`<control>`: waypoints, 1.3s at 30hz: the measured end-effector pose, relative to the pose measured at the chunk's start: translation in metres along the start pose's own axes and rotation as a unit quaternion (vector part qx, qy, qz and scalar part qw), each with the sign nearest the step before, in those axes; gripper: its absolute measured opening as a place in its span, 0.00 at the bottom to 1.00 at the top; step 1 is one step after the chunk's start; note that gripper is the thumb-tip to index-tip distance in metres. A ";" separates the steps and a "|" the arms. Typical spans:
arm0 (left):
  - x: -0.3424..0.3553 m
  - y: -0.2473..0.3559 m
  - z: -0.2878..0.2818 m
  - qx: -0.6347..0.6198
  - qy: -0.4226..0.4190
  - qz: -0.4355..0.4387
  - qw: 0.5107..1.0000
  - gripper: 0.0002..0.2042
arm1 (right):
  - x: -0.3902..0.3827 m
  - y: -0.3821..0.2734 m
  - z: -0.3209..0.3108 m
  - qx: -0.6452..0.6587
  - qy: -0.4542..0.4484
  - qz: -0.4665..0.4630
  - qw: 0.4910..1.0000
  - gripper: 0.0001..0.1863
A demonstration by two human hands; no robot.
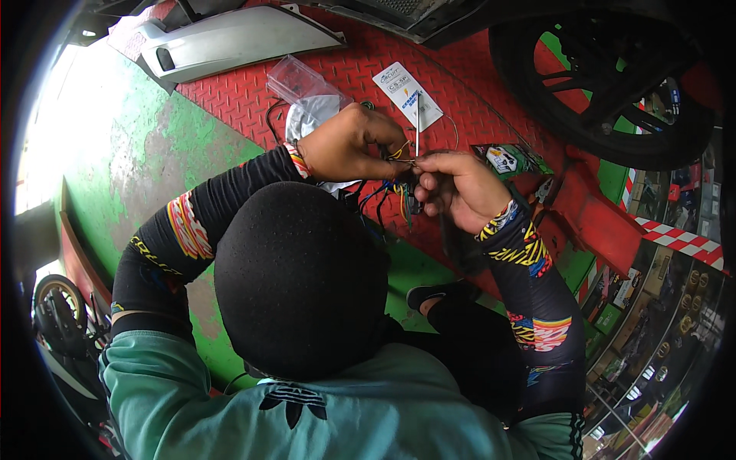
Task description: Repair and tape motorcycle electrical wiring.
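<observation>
My left hand (349, 144) is closed on thin yellow and bare-looking wires (398, 155) at the centre, thumb and fingertips pinched together. My right hand (462, 188) pinches the same thin wires with thumb and forefinger just beside it, its other fingers curled. A bundle of coloured wires with black parts (399, 205) hangs below both hands. A thin white stick (417, 123) stands above the fingertips, lying over a white printed card (398, 84); whether a finger touches it I cannot tell. A clear plastic box (293, 75) and a white bag (303, 116) lie behind my left hand.
A red tread-plate platform (222, 100) carries a silver body panel (241, 42). A black motorcycle wheel (602, 149) is at upper right, near a red stand (598, 222) and a small printed pack (506, 161). Glass display cases (652, 322) fill the right; another motorcycle (65, 337) stands left.
</observation>
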State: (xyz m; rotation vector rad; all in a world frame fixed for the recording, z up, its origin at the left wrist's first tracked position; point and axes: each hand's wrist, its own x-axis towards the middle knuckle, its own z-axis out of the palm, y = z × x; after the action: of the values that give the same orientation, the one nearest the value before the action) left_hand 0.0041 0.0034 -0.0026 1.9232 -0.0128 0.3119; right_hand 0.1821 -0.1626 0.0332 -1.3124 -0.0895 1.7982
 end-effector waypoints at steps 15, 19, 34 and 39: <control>-0.002 0.003 -0.001 -0.044 -0.017 -0.083 0.995 0.07 | -0.001 -0.009 -0.012 -0.691 0.047 -0.595 0.408 0.14; -0.003 -0.001 0.000 -0.059 -0.018 -0.072 0.996 0.07 | 0.000 -0.016 -0.012 -0.692 0.013 -0.596 0.407 0.12; 0.001 0.003 -0.004 0.022 -0.001 0.020 1.000 0.05 | 0.000 -0.022 -0.003 -0.180 -0.063 -0.029 0.981 0.11; 0.003 0.004 -0.004 0.042 -0.003 0.048 0.998 0.05 | -0.003 -0.007 -0.005 -0.012 -0.065 0.047 0.997 0.12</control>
State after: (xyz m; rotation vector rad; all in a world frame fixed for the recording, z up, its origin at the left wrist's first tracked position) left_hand 0.0051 0.0063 0.0031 2.0101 -0.0970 0.3761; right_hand 0.1906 -0.1624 0.0371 -1.2335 -0.1225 1.9671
